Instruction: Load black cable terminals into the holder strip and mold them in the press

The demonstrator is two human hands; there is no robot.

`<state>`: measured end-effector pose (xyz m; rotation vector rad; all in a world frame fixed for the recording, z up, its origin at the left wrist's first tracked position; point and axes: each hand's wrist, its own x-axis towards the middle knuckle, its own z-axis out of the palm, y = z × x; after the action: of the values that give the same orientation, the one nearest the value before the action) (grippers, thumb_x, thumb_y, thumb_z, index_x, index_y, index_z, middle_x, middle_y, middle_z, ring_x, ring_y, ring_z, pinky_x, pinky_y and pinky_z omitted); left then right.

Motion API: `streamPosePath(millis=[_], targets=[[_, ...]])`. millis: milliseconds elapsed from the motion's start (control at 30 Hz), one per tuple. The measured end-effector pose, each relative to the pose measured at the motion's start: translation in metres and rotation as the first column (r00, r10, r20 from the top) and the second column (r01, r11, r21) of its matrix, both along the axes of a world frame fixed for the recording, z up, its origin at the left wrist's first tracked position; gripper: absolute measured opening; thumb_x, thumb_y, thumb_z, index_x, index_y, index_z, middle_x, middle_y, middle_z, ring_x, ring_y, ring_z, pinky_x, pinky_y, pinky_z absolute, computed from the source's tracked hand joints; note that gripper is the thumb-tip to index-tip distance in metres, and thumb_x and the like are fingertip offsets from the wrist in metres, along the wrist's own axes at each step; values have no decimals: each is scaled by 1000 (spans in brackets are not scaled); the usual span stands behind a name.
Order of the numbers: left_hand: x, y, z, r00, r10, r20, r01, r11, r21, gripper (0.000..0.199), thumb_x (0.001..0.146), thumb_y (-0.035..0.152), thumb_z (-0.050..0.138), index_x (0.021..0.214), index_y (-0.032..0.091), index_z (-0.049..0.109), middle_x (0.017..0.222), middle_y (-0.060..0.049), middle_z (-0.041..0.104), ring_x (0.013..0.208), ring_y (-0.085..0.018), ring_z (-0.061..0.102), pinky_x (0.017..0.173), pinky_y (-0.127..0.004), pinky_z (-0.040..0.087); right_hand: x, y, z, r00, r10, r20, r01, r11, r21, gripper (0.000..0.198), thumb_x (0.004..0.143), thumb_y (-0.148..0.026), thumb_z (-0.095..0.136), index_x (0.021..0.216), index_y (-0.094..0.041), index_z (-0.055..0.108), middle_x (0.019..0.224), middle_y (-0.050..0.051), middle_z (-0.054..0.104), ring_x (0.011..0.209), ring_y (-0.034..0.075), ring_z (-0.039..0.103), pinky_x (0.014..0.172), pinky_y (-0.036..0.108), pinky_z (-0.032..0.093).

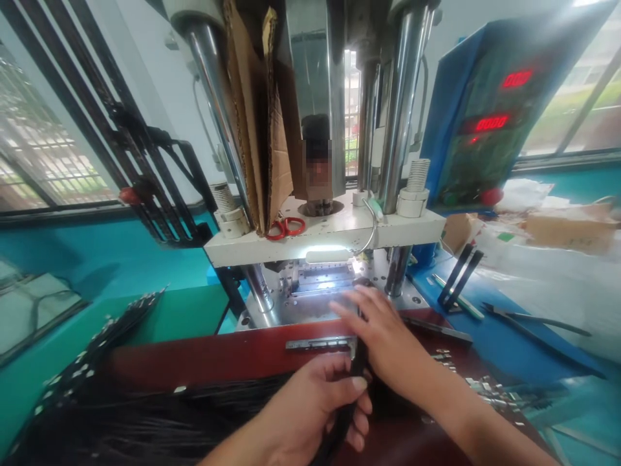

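Observation:
My left hand [334, 401] is closed around a bundle of black cables [358, 359], with its thumb across the front. Just above and to the right, my right hand [388, 336] reaches toward the press with its fingers stretched out and apart. It is beside the top of the bundle; whether it touches the cables is hard to make out. A slotted metal bar [317, 343] lies on the dark red table [194, 353], just beyond my left fingers. Behind my hands is the lit metal die [323, 279] of the press.
More black cables [145, 414] cover the table's left side. Small metal pieces [495, 391] lie scattered at right. Red-handled scissors [286, 227] rest on the press plate [330, 236] beside cardboard [259, 129]. Pliers [528, 317] lie on the blue surface below a control box [480, 110].

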<state>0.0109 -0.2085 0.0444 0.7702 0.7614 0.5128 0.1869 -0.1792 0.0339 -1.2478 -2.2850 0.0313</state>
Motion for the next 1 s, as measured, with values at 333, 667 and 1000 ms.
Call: streamPosePath(millis=[333, 667, 1000], targets=[[-10, -21, -51, 996, 80, -29, -68, 952, 299, 34, 74, 37, 73, 95, 13, 63, 65, -5, 64, 56, -13, 60, 58, -27, 46, 9, -2, 29, 554, -205, -807, -309, 849, -428, 39, 96, -41, 41, 134, -38, 42, 135, 3, 52, 118, 23, 53, 95, 47, 46], [-8, -23, -45, 975, 214, 53, -219, 909, 354, 34, 79, 43, 66, 94, 13, 62, 62, -5, 64, 54, -13, 56, 57, -26, 43, 3, -4, 22, 461, -274, -844, -461, 739, -492, 34, 84, -42, 62, 112, -23, 62, 68, -3, 56, 59, 11, 51, 56, 25, 42], [-2, -21, -44, 975, 203, 85, -220, 918, 330, 29, 86, 42, 57, 98, 16, 51, 59, 0, 60, 48, -9, 52, 50, -20, 38, 2, -7, 25, 314, -321, -894, -483, 756, -441, 25, 78, -33, 71, 100, -23, 65, 78, -1, 60, 63, 10, 53, 53, 23, 39]])
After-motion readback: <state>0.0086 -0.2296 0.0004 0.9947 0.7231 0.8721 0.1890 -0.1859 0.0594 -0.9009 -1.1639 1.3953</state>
